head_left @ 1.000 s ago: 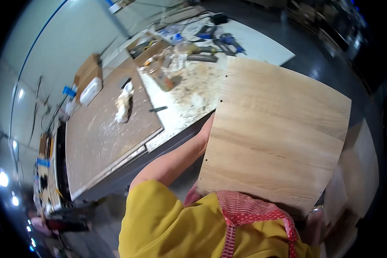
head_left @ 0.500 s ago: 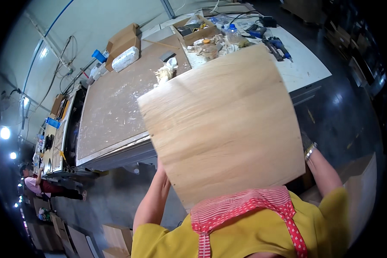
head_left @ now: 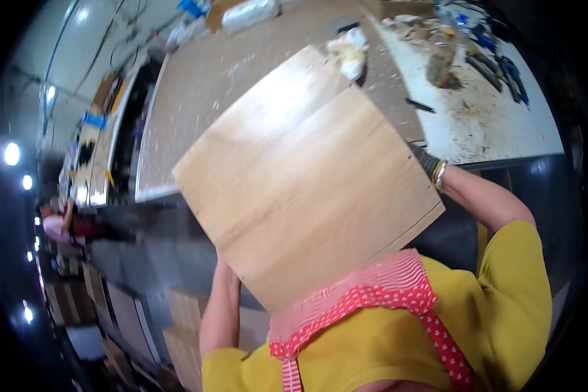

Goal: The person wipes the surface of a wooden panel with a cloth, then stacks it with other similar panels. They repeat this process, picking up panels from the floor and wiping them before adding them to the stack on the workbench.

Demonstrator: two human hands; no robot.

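I find the left hand (head_left: 224,262) and gloved right hand (head_left: 425,161) holding the panel (head_left: 307,176), fingers mostly hidden; its far edge could snag the cloth (head_left: 349,57) if carried low.

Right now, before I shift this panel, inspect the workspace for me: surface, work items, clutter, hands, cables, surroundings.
Surface: scuffed brown board with pale specks, beside a white tabletop marked with brown debris.
Job's things: flat, light wood-grain panel, small dark spots near its edges.
Clutter: crumpled cream cloth, clear orange-capped plastic bottle, blue-and-black handheld tools, flat dark strip.
Hands: dark-gloved right hand at the panel's right edge; left hand at its lower-left edge; fingers mostly hidden.
Cables: thin blue line on the pale wall; cable or hose, cannot tell.
Surroundings: person in pink top at left; upright wooden boards lower left.
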